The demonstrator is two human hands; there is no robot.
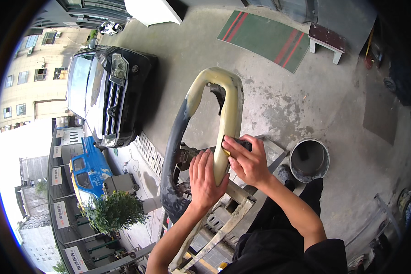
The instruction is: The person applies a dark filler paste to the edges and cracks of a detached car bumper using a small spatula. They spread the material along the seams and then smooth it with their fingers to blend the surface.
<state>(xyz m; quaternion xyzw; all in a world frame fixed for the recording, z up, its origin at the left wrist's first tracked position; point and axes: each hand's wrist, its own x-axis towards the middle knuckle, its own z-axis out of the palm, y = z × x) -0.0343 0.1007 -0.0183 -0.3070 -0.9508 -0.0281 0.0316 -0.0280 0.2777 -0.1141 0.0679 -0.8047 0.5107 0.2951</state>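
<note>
Before me a large curved vehicle body part (233, 102), perhaps a bumper, is partly coated in pale yellow filler and partly dark grey. It rests on a worn metal stand (239, 197). My right hand (248, 161) grips a black sanding block (244, 144) and presses it to the yellow section, with a bit of yellow showing at the block's edge. Just to the left, my left hand (205, 178) lies flat on the same section, fingers together and pointing away from me. The hands hide part of the surface beneath them.
A bucket of dark water (308, 159) stands by my right foot. Further off are a green mat (263, 41), a low bench (327, 37) and a parked black SUV (106, 96). A leafy plant (114, 212) and a blue vehicle (89, 171) are to the left.
</note>
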